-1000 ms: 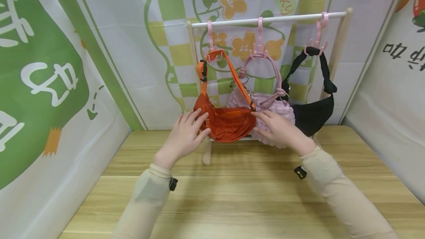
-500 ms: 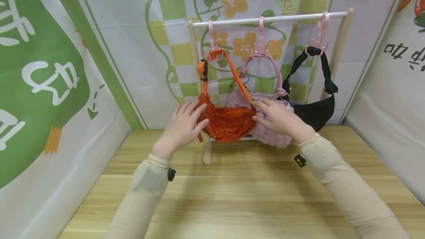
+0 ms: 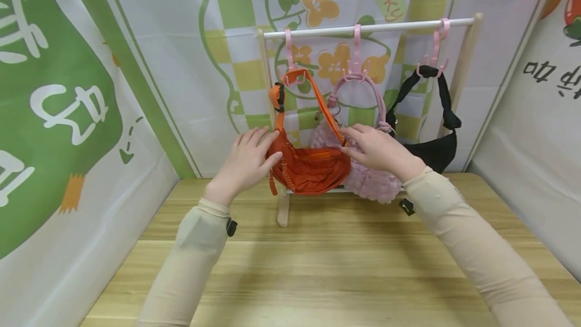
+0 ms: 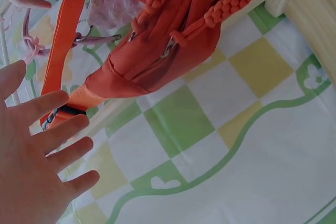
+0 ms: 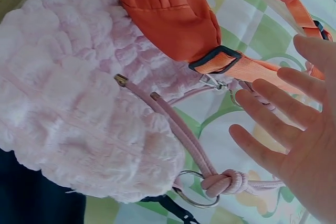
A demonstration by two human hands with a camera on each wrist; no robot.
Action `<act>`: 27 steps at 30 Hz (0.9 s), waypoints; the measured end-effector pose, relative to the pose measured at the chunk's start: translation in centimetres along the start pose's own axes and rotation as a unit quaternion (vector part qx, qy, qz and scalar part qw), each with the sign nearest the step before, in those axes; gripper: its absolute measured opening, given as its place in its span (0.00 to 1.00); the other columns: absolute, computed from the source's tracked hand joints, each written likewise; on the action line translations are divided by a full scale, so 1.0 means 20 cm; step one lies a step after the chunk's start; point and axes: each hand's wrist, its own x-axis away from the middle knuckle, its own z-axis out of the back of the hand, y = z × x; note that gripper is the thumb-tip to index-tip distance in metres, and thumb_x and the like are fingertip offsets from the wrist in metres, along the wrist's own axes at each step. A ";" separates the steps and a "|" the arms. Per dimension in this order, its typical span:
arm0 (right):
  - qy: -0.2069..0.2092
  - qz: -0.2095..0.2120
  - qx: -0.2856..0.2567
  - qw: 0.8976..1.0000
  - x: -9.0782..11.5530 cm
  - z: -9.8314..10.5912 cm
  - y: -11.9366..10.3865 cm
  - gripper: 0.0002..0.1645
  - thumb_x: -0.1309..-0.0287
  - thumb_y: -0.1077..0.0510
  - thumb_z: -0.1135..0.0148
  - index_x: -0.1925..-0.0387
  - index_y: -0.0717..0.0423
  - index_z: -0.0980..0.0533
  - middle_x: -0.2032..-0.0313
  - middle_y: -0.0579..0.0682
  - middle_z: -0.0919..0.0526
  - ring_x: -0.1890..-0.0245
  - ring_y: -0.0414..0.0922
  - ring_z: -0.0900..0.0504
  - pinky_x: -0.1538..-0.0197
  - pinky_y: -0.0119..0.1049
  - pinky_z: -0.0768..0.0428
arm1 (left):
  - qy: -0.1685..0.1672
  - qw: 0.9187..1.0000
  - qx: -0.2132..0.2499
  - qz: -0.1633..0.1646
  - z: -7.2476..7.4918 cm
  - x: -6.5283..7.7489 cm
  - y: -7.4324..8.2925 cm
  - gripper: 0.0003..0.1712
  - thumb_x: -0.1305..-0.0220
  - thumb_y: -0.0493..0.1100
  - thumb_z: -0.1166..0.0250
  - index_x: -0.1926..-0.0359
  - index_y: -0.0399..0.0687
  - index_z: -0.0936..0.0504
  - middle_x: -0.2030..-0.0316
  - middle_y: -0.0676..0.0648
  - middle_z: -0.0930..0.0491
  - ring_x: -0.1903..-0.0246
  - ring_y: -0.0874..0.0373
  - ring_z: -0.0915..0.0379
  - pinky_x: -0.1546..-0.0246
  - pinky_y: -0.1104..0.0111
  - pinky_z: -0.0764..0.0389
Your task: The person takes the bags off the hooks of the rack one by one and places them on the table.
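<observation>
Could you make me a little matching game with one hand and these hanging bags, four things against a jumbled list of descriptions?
1. Left hand
2. Orange bag
3. Pink bag
4. Black bag

A. Hangs rightmost in the head view
B. Puffy, hanging in the middle
C. Fingers spread, holding nothing
D. Hangs leftmost in the head view

Pairs: 1-C, 2-D, 3-B, 4-A

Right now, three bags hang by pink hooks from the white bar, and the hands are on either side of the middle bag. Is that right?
Not quite: in the head view, the left hand and right hand are on either side of the orange bag, the leftmost one; the middle one is the pink bag. The rest is right.
</observation>
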 end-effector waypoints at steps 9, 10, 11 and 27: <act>0.001 -0.009 0.003 1.000 -0.05 0.04 -0.01 0.29 0.37 0.48 0.42 0.37 0.52 0.32 0.48 0.55 0.23 0.55 0.50 0.20 0.54 0.47 0.20 | 0.014 1.000 -0.011 -0.001 0.04 -0.04 -0.04 0.31 0.28 0.59 0.57 0.30 0.51 0.40 0.30 0.41 0.43 0.31 0.43 0.49 0.31 0.47 0.49; 0.000 -0.013 0.007 1.000 -0.06 0.05 -0.01 0.29 0.37 0.47 0.43 0.36 0.51 0.32 0.47 0.55 0.23 0.55 0.49 0.20 0.54 0.47 0.20 | 0.017 1.000 -0.014 -0.002 0.05 -0.05 -0.04 0.31 0.27 0.59 0.57 0.30 0.51 0.40 0.30 0.41 0.42 0.31 0.43 0.49 0.31 0.47 0.49; -0.001 -0.015 0.010 1.000 -0.06 0.05 -0.01 0.29 0.36 0.46 0.44 0.36 0.50 0.32 0.47 0.54 0.23 0.54 0.49 0.20 0.53 0.48 0.20 | 0.021 1.000 -0.015 -0.002 0.06 -0.05 -0.04 0.31 0.27 0.58 0.56 0.30 0.51 0.39 0.31 0.41 0.42 0.31 0.43 0.49 0.31 0.47 0.49; -0.015 -0.030 -0.005 0.999 -0.15 0.15 0.02 0.28 0.34 0.47 0.46 0.35 0.49 0.33 0.41 0.58 0.27 0.50 0.55 0.22 0.46 0.53 0.24 | 0.025 0.999 -0.024 -0.009 0.20 -0.17 -0.06 0.32 0.27 0.59 0.58 0.29 0.51 0.42 0.29 0.39 0.45 0.30 0.41 0.51 0.31 0.44 0.54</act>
